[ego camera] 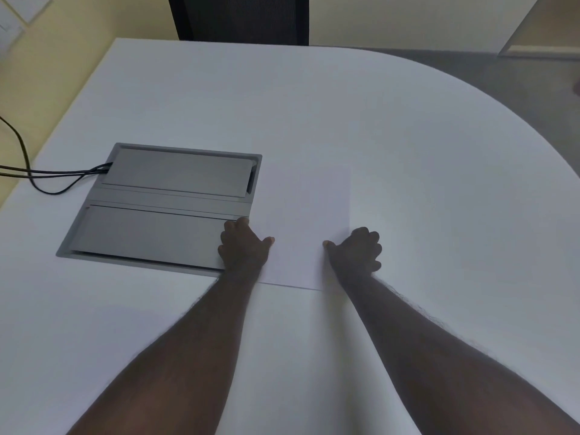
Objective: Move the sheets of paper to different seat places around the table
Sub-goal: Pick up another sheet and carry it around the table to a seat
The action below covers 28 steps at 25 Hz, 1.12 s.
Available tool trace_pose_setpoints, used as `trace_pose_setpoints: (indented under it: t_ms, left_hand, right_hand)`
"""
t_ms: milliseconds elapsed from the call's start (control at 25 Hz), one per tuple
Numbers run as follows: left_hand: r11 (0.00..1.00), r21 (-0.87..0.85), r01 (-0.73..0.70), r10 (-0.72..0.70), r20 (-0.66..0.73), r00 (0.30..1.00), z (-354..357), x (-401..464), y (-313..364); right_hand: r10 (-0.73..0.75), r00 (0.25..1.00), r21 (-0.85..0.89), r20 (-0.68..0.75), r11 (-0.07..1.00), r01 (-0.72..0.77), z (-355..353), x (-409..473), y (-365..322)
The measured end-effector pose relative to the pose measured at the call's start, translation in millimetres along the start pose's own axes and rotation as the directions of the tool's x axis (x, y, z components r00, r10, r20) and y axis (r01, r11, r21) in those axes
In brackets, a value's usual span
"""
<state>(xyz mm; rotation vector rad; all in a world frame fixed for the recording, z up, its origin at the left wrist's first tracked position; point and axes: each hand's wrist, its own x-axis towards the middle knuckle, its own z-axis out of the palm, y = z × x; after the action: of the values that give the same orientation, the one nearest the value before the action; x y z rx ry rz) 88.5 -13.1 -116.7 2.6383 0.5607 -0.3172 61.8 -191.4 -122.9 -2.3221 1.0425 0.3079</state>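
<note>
The paper (301,233) lies flat on the white counter (408,152), just right of the grey cable box (163,202) set into the top; its near edge shows as a faint line between my forearms, its right edge as a faint line running up past my right knuckles. Whether it is one sheet or several stacked I cannot tell; white on white hides the thickness. My left hand (243,246) sits at the paper's left edge, partly over the box corner, fingers curled, thumb pointing inward on the sheet. My right hand (356,251) mirrors it at the right edge, fingers bunched, thumb lying inward. Each grip looks pinched closed on its edge, but contact under the fingers is hidden, so I judge rather than confirm a hold. Risks: a lift with uneven pull could buckle or crease the sheet; if it is a stack, lower sheets may slide free; the left edge could catch on the box frame. Both arms reach straight forward, nearly parallel, wrists low to the counter. A dark chair (238,17) stands at the far edge, a likely seat place.
</note>
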Motion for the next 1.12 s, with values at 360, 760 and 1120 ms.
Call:
trace_pose_setpoints:
  t_ms: [360,760,1120]
  left_hand:
    - [0.995,-0.048,0.092,-0.091,0.016,0.996,2,4,9]
    - [0.976,-0.197,0.09,-0.091,0.004,0.996,2,7,9]
    - [0.922,-0.386,-0.031,-0.018,-0.123,0.992,17,11,-7]
  right_hand:
    - [0.066,0.997,0.055,0.036,0.996,-0.068,5,4,-8]
    - [0.067,0.996,0.111,0.066,0.991,-0.074,8,3,-7]
    - [0.05,0.998,0.231,0.049,0.971,-0.06,5,9,-3]
